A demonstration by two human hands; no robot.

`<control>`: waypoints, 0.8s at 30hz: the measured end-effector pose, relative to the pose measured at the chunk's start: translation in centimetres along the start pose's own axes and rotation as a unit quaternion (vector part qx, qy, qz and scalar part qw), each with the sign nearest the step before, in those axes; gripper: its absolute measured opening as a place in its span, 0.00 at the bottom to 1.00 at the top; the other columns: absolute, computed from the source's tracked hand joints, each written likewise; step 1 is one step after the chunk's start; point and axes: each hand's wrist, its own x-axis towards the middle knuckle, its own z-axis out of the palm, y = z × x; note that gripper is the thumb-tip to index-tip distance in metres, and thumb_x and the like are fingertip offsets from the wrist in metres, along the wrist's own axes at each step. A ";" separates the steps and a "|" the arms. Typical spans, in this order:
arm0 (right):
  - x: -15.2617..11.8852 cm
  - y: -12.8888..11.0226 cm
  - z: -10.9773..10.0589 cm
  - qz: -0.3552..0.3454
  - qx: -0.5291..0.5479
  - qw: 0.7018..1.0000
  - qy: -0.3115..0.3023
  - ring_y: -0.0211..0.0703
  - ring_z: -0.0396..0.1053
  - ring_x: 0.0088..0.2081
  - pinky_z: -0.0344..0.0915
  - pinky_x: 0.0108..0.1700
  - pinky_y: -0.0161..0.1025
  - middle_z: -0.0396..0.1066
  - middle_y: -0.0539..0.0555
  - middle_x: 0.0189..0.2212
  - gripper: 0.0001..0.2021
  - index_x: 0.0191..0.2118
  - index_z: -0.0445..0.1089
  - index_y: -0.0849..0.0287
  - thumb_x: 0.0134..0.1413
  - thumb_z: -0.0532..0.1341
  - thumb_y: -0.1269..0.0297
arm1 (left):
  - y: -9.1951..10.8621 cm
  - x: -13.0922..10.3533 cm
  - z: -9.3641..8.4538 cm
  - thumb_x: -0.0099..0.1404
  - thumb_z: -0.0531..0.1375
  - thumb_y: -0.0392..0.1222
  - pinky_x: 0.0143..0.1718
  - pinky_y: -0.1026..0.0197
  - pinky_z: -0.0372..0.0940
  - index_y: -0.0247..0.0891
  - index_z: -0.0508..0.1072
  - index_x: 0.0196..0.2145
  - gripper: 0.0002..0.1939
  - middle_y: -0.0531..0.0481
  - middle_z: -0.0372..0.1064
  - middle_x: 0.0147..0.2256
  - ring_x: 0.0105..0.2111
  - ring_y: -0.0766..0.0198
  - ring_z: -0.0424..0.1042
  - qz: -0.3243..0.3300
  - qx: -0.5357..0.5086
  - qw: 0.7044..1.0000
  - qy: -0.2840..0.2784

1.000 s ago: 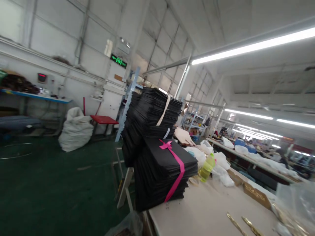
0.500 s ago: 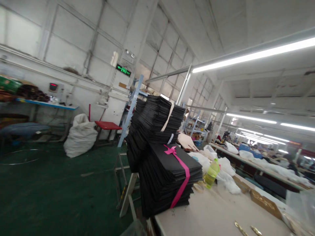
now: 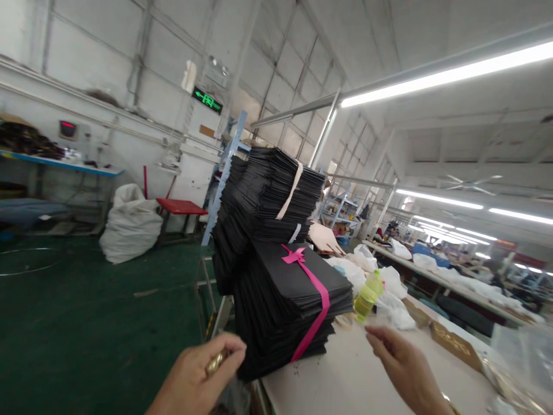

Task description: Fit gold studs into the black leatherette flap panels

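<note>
My left hand [image 3: 196, 374] is at the bottom, left of the table corner, its thumb and fingers curled together around a small gold metal piece [image 3: 215, 363]. Over the table [image 3: 328, 386], on the right, hovers my right hand [image 3: 401, 366] with its fingers bent in. Whatever those fingers may hold is hidden. Between and beyond both hands stands a tall stack of black flat sheets [image 3: 280, 305], bound with a pink ribbon [image 3: 317, 288] tied on top. Behind it rises another black stack [image 3: 280, 184] with a pale strap. Neither hand touches the stacks.
A bottle of yellow-green liquid [image 3: 367, 295] stands beside white plastic bags [image 3: 393, 311]. A cardboard tray [image 3: 455, 346] with gold pieces lies at the right. On the green floor to the left are a white sack [image 3: 132, 225] and a red-topped stool [image 3: 181, 206].
Both hands have come into view from below, the left with the gold piece. The gold pieces seen lying on the table can no longer be made out. The view has shifted slightly.
</note>
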 end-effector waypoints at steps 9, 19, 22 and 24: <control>17.0 -9.8 5.7 -0.083 0.033 0.994 -0.063 0.49 0.74 0.38 0.67 0.43 0.42 0.79 0.55 0.37 0.14 0.43 0.78 0.56 0.52 0.60 0.67 | 11.8 21.2 -2.2 0.70 0.55 0.46 0.47 0.53 0.65 0.38 0.75 0.40 0.12 0.48 0.75 0.39 0.42 0.59 0.73 0.166 0.296 0.939 0.060; 20.8 -10.0 11.1 -0.027 0.203 0.971 -0.124 0.39 0.70 0.26 0.64 0.28 0.33 0.72 0.49 0.23 0.04 0.27 0.73 0.58 0.49 0.64 0.65 | 7.0 26.1 2.7 0.68 0.60 0.47 0.46 0.48 0.70 0.36 0.71 0.49 0.15 0.45 0.71 0.48 0.44 0.56 0.73 0.115 0.413 0.902 -0.041; 20.9 -9.8 11.3 0.036 0.297 0.950 -0.087 0.37 0.70 0.22 0.60 0.21 0.30 0.73 0.50 0.24 0.11 0.30 0.68 0.59 0.53 0.62 0.56 | 6.6 26.1 2.7 0.68 0.60 0.47 0.46 0.48 0.70 0.36 0.71 0.49 0.15 0.44 0.71 0.48 0.45 0.56 0.73 0.123 0.425 0.895 -0.045; 21.0 -10.1 11.4 0.057 0.351 0.933 -0.052 0.36 0.71 0.23 0.62 0.21 0.29 0.73 0.52 0.26 0.14 0.30 0.67 0.59 0.52 0.63 0.52 | 6.4 26.1 2.8 0.68 0.60 0.46 0.46 0.48 0.70 0.36 0.71 0.49 0.15 0.44 0.71 0.48 0.45 0.56 0.73 0.131 0.429 0.893 -0.046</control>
